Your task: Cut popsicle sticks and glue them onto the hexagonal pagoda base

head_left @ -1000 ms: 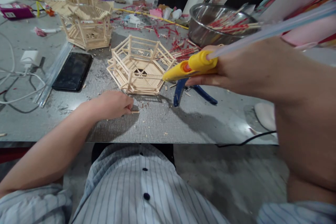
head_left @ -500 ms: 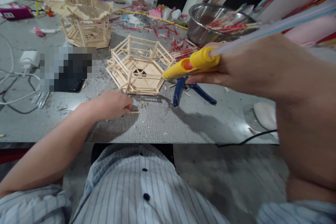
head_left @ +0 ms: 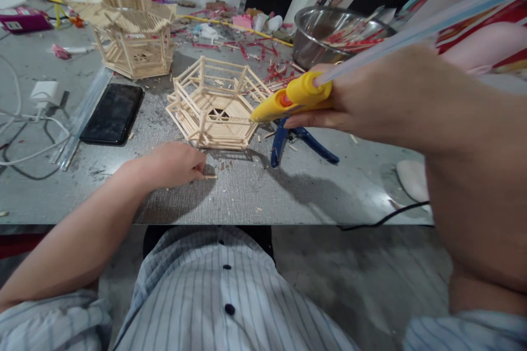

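My right hand [head_left: 349, 101] is closed around a yellow glue gun [head_left: 300, 96] with a long clear glue stick [head_left: 395, 41] coming out of its back end. The gun's nozzle points left, at the right side of a six-sided frame of thin wooden sticks [head_left: 224, 132]; whether it touches cannot be told. My left hand [head_left: 181, 164] rests on the table in front of the frame, its fingers pinched on a short wooden stick [head_left: 211, 176]. Beneath the glue gun lie blue-handled pliers [head_left: 315, 145], their head partly hidden.
A taller stick pagoda [head_left: 132, 38] stands at the back left. Beside it lie a black phone [head_left: 112, 114], clear glue sticks [head_left: 68, 153] and a white charger [head_left: 45, 93] with cables. A steel bowl [head_left: 307, 46] holds red-wrapped sticks. A white mouse-like object [head_left: 413, 178] sits at right.
My right hand and the glue gun have shifted slightly left, toward the stick frame. My left hand stays almost still with its short stick.
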{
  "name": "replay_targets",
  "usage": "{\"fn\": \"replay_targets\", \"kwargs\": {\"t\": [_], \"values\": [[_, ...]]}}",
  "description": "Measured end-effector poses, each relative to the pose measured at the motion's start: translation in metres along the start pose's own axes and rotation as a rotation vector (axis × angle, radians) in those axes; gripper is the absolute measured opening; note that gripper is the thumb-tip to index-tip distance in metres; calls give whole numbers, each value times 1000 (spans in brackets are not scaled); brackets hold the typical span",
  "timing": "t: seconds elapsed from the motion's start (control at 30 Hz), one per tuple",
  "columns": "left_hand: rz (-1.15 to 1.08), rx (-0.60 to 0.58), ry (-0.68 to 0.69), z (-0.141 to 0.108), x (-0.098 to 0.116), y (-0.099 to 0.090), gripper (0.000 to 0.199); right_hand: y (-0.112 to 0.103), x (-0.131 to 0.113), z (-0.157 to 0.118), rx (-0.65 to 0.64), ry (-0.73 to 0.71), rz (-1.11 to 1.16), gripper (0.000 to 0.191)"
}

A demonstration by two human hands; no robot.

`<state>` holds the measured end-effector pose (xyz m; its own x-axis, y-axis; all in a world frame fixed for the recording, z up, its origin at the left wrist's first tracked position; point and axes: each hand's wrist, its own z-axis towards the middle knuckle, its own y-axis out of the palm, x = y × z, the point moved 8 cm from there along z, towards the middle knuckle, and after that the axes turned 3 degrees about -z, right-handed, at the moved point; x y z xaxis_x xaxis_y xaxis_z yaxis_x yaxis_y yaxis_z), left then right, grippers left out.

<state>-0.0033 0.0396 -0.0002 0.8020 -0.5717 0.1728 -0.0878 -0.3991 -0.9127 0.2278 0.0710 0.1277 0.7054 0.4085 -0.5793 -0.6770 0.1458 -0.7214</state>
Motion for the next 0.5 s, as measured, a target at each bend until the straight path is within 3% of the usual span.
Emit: {"fn": "replay_targets", "kwargs": {"t": [0.07,0.13,0.2,0.27,0.37,0.5], "values": [[0,-17,-13,-1,-1,-1,14,6,-26,0,-52,-108,-356,44],[1,-24,-5,-2,0,-2,11,6,-36,-1,-35,-123,-631,50],[8,-31,-3,-4,1,-1,11,2,-33,-2,32,-118,-669,44],[31,-45,-12,-6,2,1,13,-3,-21,-6,122,-133,-435,36],[93,-34,16,-11,8,2,19,-8,15,-16,262,-31,-60,47],[170,-31,-2,-16,11,-1,22,8,43,-27,238,70,316,53]]}}
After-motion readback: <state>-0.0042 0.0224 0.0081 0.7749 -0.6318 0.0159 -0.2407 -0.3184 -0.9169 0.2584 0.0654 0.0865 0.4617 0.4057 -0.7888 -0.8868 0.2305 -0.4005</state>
